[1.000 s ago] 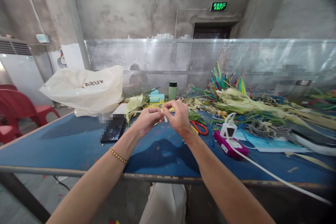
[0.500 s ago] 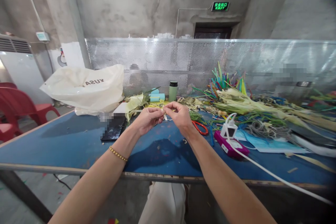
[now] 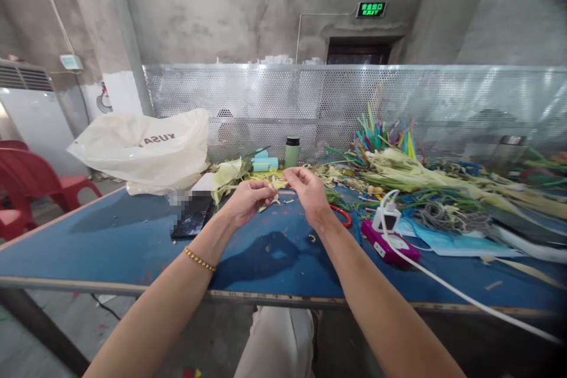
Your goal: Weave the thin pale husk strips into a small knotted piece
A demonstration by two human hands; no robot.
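Over the middle of the blue table (image 3: pixel 146 254), my left hand (image 3: pixel 251 202) has its fingers pinched together; a small pale piece shows at the fingertips, too small to name. My right hand (image 3: pixel 307 194) is just to the right, thumb and index finger close together, and whatever they grip is hidden or too small to make out. A narrow gap separates the hands. Red scissors handles (image 3: pixel 342 216) lie partly behind my right wrist. Behind the hands stand a green bottle (image 3: pixel 292 152) and light blue rolls (image 3: pixel 264 163). Pale husks (image 3: pixel 228 172) lie left of them.
A white bag (image 3: pixel 146 150) and a dark tablet (image 3: pixel 193 216) are on the left. Toward the right are a purple power strip (image 3: pixel 390 243) with a white cable, green husks (image 3: pixel 411 174), wires (image 3: pixel 447 217) and a blue mask (image 3: pixel 469 243). A perforated metal panel (image 3: pixel 257 94) stands behind.
The hands were touching at the fingertips and have now moved apart. My right hand has shifted slightly to the right and up, while my left hand has hardly moved.
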